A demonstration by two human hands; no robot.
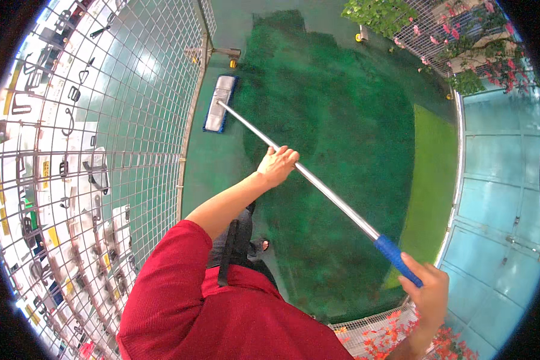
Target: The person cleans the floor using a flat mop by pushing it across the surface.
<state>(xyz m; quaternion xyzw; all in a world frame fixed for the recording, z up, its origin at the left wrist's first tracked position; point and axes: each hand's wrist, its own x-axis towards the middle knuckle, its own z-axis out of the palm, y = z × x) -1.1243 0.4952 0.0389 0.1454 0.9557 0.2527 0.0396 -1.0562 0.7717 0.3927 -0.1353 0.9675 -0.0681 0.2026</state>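
Far left: a grey wire-mesh panel (189,132); printed packages (96,171) show through it, lettering too small to read. Beside it, on the glossy green floor (342,120): white rectangular mop head with blue fringe (221,102), long axis near fore-aft, far end tipped right. Your left hand (278,165) wraps the silver metal pole (336,201), sloping upper left to lower right; your right hand (429,288) curls around its blue handgrip (396,258).

Mop head (218,108) with unseen underside
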